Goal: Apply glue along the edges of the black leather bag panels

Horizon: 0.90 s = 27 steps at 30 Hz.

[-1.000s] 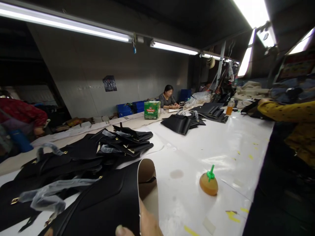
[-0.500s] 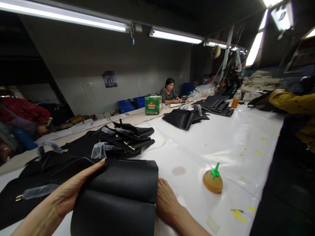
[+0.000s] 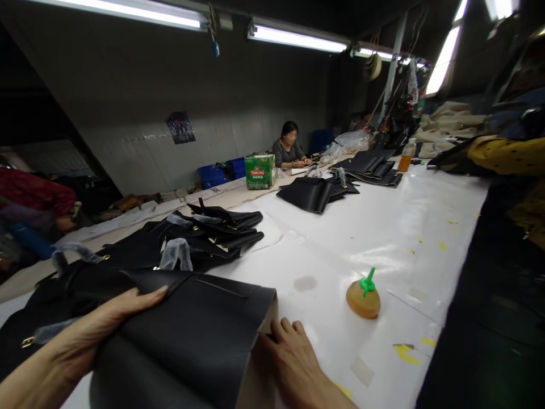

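A large black leather piece (image 3: pixel 187 335) lies folded in front of me on the white table (image 3: pixel 383 238). My left hand (image 3: pixel 102 324) rests flat on its left side, fingers stretched out along the fold. My right hand (image 3: pixel 289 355) grips the piece's right edge, fingers curled against its pale inner side. Behind it lies a heap of black bag parts (image 3: pixel 204 236) with gold fittings and clear plastic wrap.
A round brown glue bottle (image 3: pixel 363 296) with a green nozzle stands to the right. More black stacks (image 3: pixel 323 193), a green carton (image 3: pixel 259 170) and an orange bottle (image 3: pixel 405 156) lie farther off. One person sits at the far end; a yellow sleeve (image 3: pixel 506 156) reaches in at right.
The leather piece has been laid lower and spread out. My left hand slid down its left side, and my right hand moved from the table onto its right edge.
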Available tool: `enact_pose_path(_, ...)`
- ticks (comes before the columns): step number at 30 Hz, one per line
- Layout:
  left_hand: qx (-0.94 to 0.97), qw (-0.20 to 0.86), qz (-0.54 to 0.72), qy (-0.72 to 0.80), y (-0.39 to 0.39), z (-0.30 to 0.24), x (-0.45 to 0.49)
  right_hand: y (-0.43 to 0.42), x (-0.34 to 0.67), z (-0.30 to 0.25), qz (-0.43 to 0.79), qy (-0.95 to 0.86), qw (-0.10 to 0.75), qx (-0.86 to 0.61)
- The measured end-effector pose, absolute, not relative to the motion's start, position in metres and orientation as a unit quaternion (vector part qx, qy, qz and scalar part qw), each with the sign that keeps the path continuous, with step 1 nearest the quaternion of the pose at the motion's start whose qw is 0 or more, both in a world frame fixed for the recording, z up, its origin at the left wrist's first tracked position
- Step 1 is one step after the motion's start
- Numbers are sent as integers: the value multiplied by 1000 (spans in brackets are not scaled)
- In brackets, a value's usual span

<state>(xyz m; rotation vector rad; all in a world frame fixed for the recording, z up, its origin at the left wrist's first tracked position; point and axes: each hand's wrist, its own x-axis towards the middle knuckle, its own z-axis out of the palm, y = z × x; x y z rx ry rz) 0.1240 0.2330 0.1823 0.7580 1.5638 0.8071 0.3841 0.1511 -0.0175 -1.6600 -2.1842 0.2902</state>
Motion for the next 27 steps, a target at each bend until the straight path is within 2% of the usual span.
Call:
enact_pose_path(3, 335, 613, 337, 632, 234, 183, 154, 153, 387, -11, 112, -776, 196, -589)
enact_pose_path(7, 241, 674, 298, 632, 232, 171, 163, 147, 399, 3, 141, -777, 215, -574)
enact_pose_path(12, 170, 698, 270, 641, 226, 149, 146, 125, 436, 19, 320, -684, 366, -544)
enact_pose_path(14, 151, 703, 268, 641, 226, 147, 141, 114, 465, 18, 321, -597, 421, -603)
enact_pose_path(16, 143, 708, 266, 638, 227, 148, 139, 103, 500, 12, 265, -493, 444, -699)
enact_pose_path(18, 151, 711, 269, 632, 230, 153, 138, 96, 536, 3, 178, -420, 436, -776)
enact_pose_path(21, 177, 706, 277, 628, 236, 161, 140, 100, 572, -11, 71, -429, 399, -807)
enact_pose_path(24, 202, 694, 277, 633, 243, 168, 144, 118, 580, -20, 123, -473, 362, -794)
enact_pose_path(27, 224, 689, 276, 632, 247, 172, 146, 137, 575, -22, 170, -475, 365, -782)
